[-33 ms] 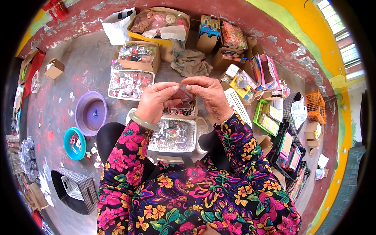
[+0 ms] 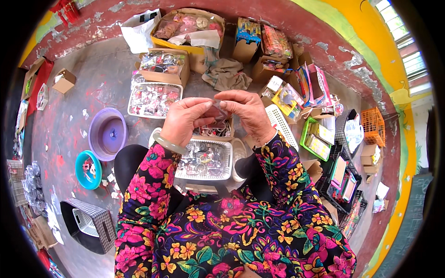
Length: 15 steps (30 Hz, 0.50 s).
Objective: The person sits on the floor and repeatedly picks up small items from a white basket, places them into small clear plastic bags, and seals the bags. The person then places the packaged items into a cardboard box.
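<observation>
Both my hands are raised in front of me, thumbs and forefingers pinched close together. Between them hangs what looks like a small clear plastic bag [image 2: 216,110], thin and see-through. My left hand [image 2: 184,119] grips one side of its top, with a pale bangle on the wrist. My right hand [image 2: 248,113] pinches the other side. Below them stands a cardboard box [image 2: 215,137] of dark and pale small items, partly hidden by my hands. Nearer my lap is a white basket [image 2: 227,160] filled with small clear-wrapped pieces.
Another white basket [image 2: 131,111] of wrapped pieces stands ahead on the left, before an open carton [image 2: 184,69]. Purple [image 2: 95,150] and teal [image 2: 82,178] basins sit at left. On the right are a green tray [image 2: 304,139], black crates [image 2: 340,204] and an orange crate [image 2: 373,121].
</observation>
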### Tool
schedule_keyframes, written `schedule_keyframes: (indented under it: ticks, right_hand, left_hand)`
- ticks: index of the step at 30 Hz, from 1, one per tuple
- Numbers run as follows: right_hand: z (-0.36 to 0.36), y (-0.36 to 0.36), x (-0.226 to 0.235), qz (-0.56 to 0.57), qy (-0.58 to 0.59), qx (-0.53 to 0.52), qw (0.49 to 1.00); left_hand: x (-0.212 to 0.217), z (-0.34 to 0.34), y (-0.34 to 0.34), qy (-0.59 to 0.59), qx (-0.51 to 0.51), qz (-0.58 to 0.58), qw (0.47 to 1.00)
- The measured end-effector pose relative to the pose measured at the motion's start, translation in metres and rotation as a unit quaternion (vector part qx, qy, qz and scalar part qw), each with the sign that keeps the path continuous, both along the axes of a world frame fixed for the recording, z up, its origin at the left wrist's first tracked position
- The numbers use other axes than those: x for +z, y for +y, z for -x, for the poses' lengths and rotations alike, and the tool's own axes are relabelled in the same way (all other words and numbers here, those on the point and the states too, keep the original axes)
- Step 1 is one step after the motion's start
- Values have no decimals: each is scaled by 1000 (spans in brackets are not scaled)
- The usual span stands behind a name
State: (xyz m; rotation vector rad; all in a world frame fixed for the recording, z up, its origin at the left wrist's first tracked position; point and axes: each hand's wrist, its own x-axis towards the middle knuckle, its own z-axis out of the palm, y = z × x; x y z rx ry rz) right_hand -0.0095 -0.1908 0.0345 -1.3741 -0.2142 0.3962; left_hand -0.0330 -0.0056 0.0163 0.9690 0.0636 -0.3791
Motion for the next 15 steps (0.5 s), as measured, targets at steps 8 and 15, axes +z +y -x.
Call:
schedule_keyframes:
  ticks: [8,15]
  right_hand:
    - [2,1,2,12,-23,23,999]
    - [-1,-2,-4,6,-36,25,999]
  left_hand:
    - [-2,2,2,0,3,2,1000]
    - [-1,0,1,3,-27,9,1000]
